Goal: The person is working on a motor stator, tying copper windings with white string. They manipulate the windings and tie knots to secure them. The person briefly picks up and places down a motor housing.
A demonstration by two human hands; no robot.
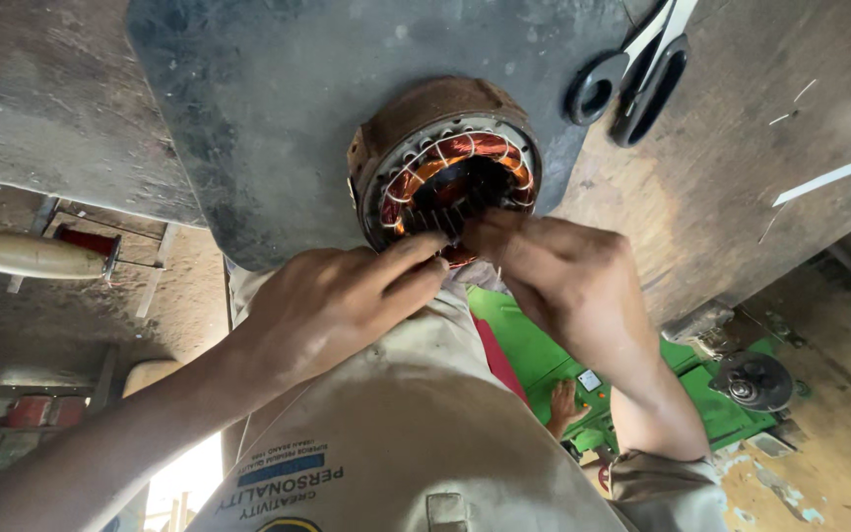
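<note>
- The rusty round motor stator with copper windings point(445, 167) sits on the dark grey metal plate point(278, 108), at its near edge, bore facing you.
- Your left hand point(332, 305) reaches in, thumb and forefinger pinched nearly closed at the lower rim; whether they hold wire or lacing, I cannot tell.
- Your right hand point(558, 271) has its fingertips bunched tight at the same spot, on the lower windings.
- Keep both grips close to the slot and pull evenly, so the thin copper is not kinked or scraped.
- The coils look orange-red, tied with white lacing; the casing is brown with rust.
- Black-handled scissors point(632, 74) lie beyond, on the worn wooden bench point(741, 187).
</note>
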